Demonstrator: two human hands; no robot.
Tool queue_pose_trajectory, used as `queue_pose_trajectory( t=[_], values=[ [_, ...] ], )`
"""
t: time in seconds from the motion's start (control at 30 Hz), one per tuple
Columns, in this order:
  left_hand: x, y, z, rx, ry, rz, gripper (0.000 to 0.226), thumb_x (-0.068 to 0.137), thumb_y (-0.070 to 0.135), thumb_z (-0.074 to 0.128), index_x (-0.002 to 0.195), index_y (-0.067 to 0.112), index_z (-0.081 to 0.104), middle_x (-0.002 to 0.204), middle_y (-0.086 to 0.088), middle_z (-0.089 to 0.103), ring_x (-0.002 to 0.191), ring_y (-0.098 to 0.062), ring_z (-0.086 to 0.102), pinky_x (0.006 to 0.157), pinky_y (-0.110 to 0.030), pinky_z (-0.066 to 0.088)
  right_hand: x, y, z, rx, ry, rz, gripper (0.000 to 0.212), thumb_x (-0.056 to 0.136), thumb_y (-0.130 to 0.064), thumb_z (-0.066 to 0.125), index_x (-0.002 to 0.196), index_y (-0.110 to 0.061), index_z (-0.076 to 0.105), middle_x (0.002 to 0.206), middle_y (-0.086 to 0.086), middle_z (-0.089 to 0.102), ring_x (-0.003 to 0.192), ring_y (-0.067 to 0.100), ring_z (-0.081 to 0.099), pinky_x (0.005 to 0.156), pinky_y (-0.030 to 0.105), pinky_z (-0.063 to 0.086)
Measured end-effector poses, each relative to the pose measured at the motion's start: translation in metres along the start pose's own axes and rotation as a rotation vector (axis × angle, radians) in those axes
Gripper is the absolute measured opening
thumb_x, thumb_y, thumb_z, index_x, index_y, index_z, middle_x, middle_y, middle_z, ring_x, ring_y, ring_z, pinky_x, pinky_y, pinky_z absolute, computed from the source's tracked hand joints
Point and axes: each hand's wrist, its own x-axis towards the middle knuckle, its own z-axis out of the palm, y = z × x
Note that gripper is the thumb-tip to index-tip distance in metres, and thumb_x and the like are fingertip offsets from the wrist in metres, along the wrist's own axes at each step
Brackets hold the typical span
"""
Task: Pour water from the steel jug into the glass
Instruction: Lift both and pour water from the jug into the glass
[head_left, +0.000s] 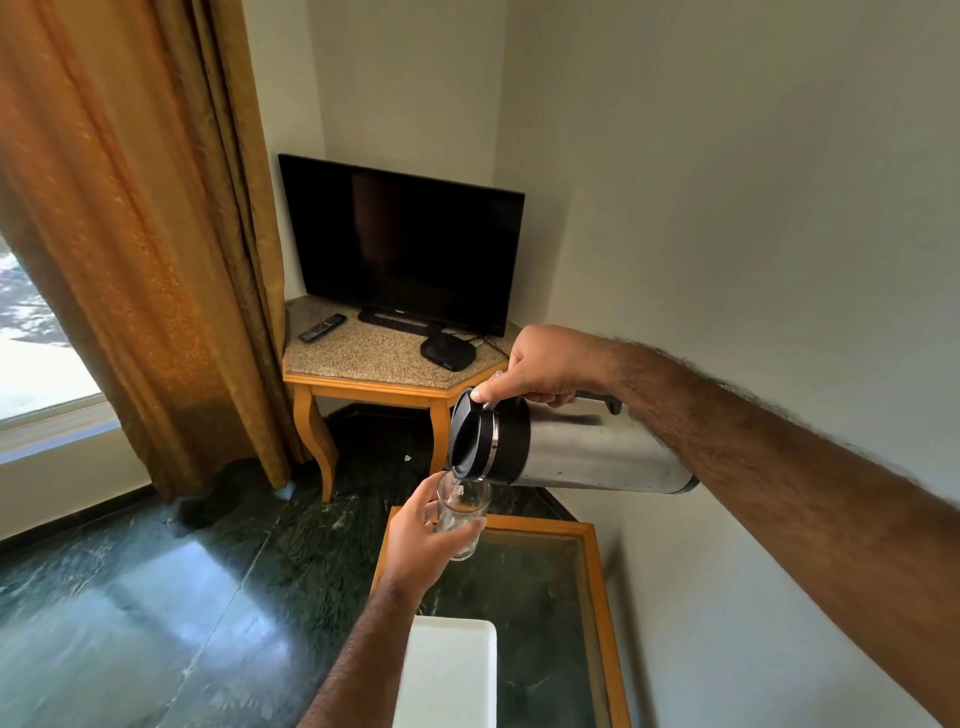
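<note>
My right hand (545, 366) grips the black handle of the steel jug (587, 449), thumb pressed on the black lid. The jug is tipped almost level, its spout pointing left and down. Directly under the spout, my left hand (418, 540) holds a clear glass (464, 512) upright in the air above the low table. A thin stream of water runs from the spout into the glass, and a little water lies in its lower part.
Below the hands stands a low wooden-framed glass-top table (592, 571) with a white tray (447, 670) on it. A corner stand (363, 384) carries a television (402, 241), a remote and a small black box. An orange curtain (140, 234) hangs at left; a wall runs along the right.
</note>
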Motion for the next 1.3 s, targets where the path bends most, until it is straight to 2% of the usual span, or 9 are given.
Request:
queue_pose_trajectory(
  t=[0.13, 0.3, 0.37, 0.43, 0.57, 0.73, 0.9, 1.13, 1.3],
  values=[
    [0.001, 0.003, -0.001, 0.008, 0.007, 0.017, 0.066, 0.075, 0.024, 0.091, 0.121, 0.049, 0.050, 0.109, 0.028, 0.061, 0.111, -0.012, 0.064, 0.076, -0.011, 0.050, 0.002, -0.005, -0.002, -0.028, -0.028, 0.002, 0.053, 0.080, -0.056, 0.078, 0.056, -0.011, 0.061, 0.046, -0.002, 0.052, 0.042, 0.014, 0.045, 0.042, 0.023, 0.037],
    [0.004, 0.004, 0.000, 0.014, 0.018, 0.002, 0.076, 0.075, 0.027, 0.091, 0.140, 0.034, 0.052, 0.122, 0.014, 0.062, 0.121, -0.016, 0.061, 0.096, -0.038, 0.056, 0.003, -0.007, -0.005, -0.029, -0.046, -0.001, 0.053, 0.081, -0.054, 0.078, 0.056, -0.010, 0.062, 0.044, -0.002, 0.052, 0.040, 0.014, 0.045, 0.043, 0.025, 0.038],
    [0.005, 0.004, 0.001, 0.011, 0.013, 0.006, 0.076, 0.075, 0.027, 0.091, 0.139, 0.036, 0.052, 0.124, 0.013, 0.062, 0.121, -0.017, 0.061, 0.099, -0.042, 0.056, 0.004, -0.008, -0.006, -0.030, -0.048, -0.001, 0.053, 0.081, -0.054, 0.078, 0.056, -0.010, 0.061, 0.045, -0.002, 0.053, 0.040, 0.014, 0.045, 0.043, 0.025, 0.038],
    [0.006, 0.005, 0.000, 0.022, 0.013, 0.016, 0.070, 0.075, 0.027, 0.091, 0.129, 0.044, 0.051, 0.117, 0.019, 0.062, 0.117, -0.013, 0.061, 0.096, -0.037, 0.056, 0.005, -0.007, -0.008, -0.031, -0.051, 0.002, 0.054, 0.081, -0.054, 0.078, 0.057, -0.009, 0.061, 0.045, -0.001, 0.053, 0.040, 0.015, 0.046, 0.043, 0.024, 0.038],
    [0.006, 0.010, -0.001, 0.022, 0.007, 0.037, 0.064, 0.075, 0.026, 0.091, 0.117, 0.054, 0.052, 0.111, 0.028, 0.062, 0.107, -0.006, 0.064, 0.075, -0.007, 0.050, 0.008, -0.005, -0.011, -0.047, -0.048, 0.013, 0.054, 0.082, -0.054, 0.077, 0.055, -0.010, 0.061, 0.044, -0.002, 0.053, 0.039, 0.014, 0.047, 0.042, 0.023, 0.039],
    [0.009, 0.012, 0.001, 0.015, 0.013, 0.032, 0.068, 0.075, 0.026, 0.091, 0.130, 0.041, 0.052, 0.118, 0.020, 0.062, 0.116, -0.012, 0.062, 0.078, -0.010, 0.049, 0.009, -0.002, -0.014, -0.054, -0.057, 0.012, 0.055, 0.082, -0.055, 0.077, 0.053, -0.012, 0.058, 0.042, -0.004, 0.053, 0.037, 0.013, 0.046, 0.042, 0.021, 0.039],
    [0.012, 0.013, 0.004, 0.007, 0.001, 0.045, 0.067, 0.076, 0.022, 0.091, 0.126, 0.042, 0.052, 0.118, 0.018, 0.062, 0.116, -0.013, 0.061, 0.060, 0.000, 0.048, 0.012, 0.001, -0.018, -0.075, -0.050, 0.019, 0.057, 0.081, -0.058, 0.077, 0.054, -0.011, 0.058, 0.044, -0.002, 0.054, 0.038, 0.015, 0.047, 0.042, 0.021, 0.040],
    [0.019, 0.005, 0.007, 0.026, 0.005, 0.040, 0.071, 0.076, 0.023, 0.091, 0.137, 0.032, 0.056, 0.133, 0.006, 0.065, 0.126, -0.019, 0.061, 0.071, -0.003, 0.047, 0.017, 0.000, -0.023, -0.109, -0.048, 0.026, 0.056, 0.082, -0.056, 0.077, 0.055, -0.011, 0.058, 0.040, -0.005, 0.054, 0.036, 0.013, 0.048, 0.041, 0.020, 0.041],
    [0.021, 0.005, 0.007, 0.007, -0.003, 0.046, 0.068, 0.076, 0.022, 0.090, 0.131, 0.038, 0.053, 0.130, 0.009, 0.062, 0.123, -0.016, 0.058, 0.061, 0.001, 0.046, 0.019, -0.003, -0.025, -0.128, -0.046, 0.022, 0.056, 0.083, -0.057, 0.076, 0.054, -0.012, 0.058, 0.040, -0.005, 0.053, 0.035, 0.012, 0.048, 0.042, 0.021, 0.041]
  ],
)
